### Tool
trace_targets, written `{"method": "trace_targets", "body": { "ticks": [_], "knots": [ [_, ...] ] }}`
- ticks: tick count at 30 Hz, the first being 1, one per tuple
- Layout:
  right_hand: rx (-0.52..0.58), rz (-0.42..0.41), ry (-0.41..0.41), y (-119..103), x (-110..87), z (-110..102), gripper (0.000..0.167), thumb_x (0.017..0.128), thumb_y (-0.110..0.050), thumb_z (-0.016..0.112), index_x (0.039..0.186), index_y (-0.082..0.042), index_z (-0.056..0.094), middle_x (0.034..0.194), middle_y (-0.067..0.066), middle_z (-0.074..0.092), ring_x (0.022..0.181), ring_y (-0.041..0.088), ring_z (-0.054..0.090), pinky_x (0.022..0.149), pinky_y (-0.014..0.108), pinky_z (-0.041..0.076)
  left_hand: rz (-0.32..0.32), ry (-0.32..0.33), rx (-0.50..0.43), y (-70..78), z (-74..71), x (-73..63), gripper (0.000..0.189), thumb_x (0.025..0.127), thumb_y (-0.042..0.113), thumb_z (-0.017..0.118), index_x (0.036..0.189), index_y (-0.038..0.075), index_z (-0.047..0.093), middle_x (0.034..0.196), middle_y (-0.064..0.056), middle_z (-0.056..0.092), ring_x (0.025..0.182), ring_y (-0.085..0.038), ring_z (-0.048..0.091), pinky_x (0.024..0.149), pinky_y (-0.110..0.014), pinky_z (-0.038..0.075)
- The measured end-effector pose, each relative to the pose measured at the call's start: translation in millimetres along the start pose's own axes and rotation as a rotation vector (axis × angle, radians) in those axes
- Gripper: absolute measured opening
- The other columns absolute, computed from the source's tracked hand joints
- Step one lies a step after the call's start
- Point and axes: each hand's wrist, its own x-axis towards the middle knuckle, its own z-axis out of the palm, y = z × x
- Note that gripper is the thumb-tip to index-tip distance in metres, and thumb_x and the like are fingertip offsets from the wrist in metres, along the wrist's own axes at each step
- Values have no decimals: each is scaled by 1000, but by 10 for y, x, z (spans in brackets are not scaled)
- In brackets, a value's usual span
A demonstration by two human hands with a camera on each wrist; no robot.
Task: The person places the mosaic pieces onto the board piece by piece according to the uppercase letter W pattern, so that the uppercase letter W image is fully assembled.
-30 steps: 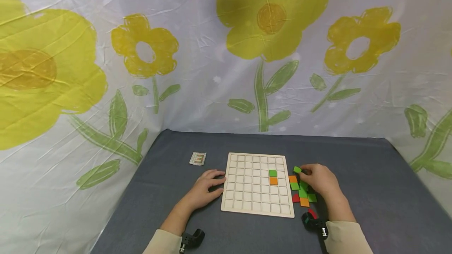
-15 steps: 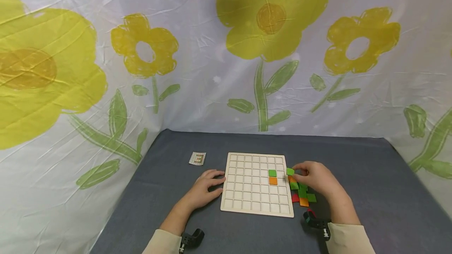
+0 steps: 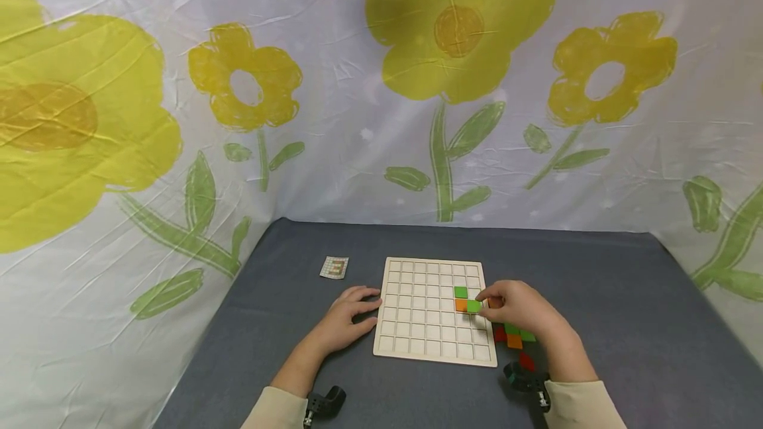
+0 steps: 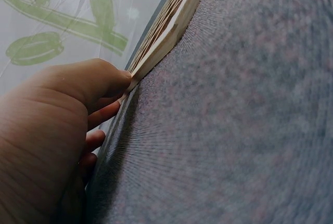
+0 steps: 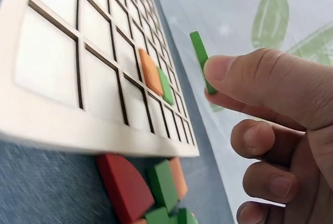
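A pale wooden grid board (image 3: 411, 333) lies on the dark cloth. One green tile (image 3: 461, 292) and one orange tile (image 3: 461, 305) sit in neighbouring cells towards its right side. My right hand (image 3: 520, 308) pinches another green tile (image 5: 200, 52) between thumb and finger, the other fingers curled below. In the right wrist view this tile is apart from the board, above it; the head view has it just right of the orange tile. Against the board's left edge my left hand (image 3: 344, 323) rests with relaxed fingers, its thumb (image 4: 112, 78) touching the wood.
Right of the board lies a loose pile with an orange tile (image 3: 514, 341), several green ones and a red piece with a curved edge (image 5: 125, 187), partly under my right hand. A small patterned card (image 3: 334, 267) lies beyond my left hand. A flowered curtain (image 3: 357, 171) hangs behind.
My right hand has carried the green tile left from the pile, across the board's right edge, to above the cell beside the orange tile. The left hand and board stay put.
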Motion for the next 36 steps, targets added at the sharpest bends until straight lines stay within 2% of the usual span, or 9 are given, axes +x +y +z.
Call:
{"method": "trace_targets", "body": {
  "ticks": [6,9,18,26,36],
  "knots": [
    [11,-30,-102,-30,17,82,20,88,-15,82,107,-9,81,73,-2,55,60,15,45,54,29,36,-1,-1,7,-6,8,5,43,100,21,69,140,5,65,152,-7,52,147,-35,35,115,-63,29],
    [9,-35,-119,-37,31,116,19,86,-14,83,104,-10,82,70,-4,55,60,15,45,54,27,36,-1,0,7,-11,10,6,43,100,21,69,140,5,65,151,-8,52,147,-35,35,115,-63,29],
    [-25,-1,-106,-70,43,183,19,80,-15,88,98,-14,83,69,-4,56,63,15,48,55,28,38,-4,-5,3,-22,11,6,44,100,22,69,141,6,64,152,-7,51,147,-35,34,115,-63,29],
    [-5,-12,-126,-79,59,206,12,80,-13,88,86,-19,80,74,-5,58,68,16,50,59,30,40,-1,-3,6,-27,17,1,44,100,21,70,140,6,64,152,-8,51,147,-36,34,115,-63,28],
    [18,-18,-117,-58,79,223,15,77,-16,91,87,-19,79,85,-6,65,73,16,52,63,32,45,-3,-2,14,-27,16,15,44,100,23,70,141,7,64,152,-7,52,147,-35,35,115,-62,29]
  ]
}}
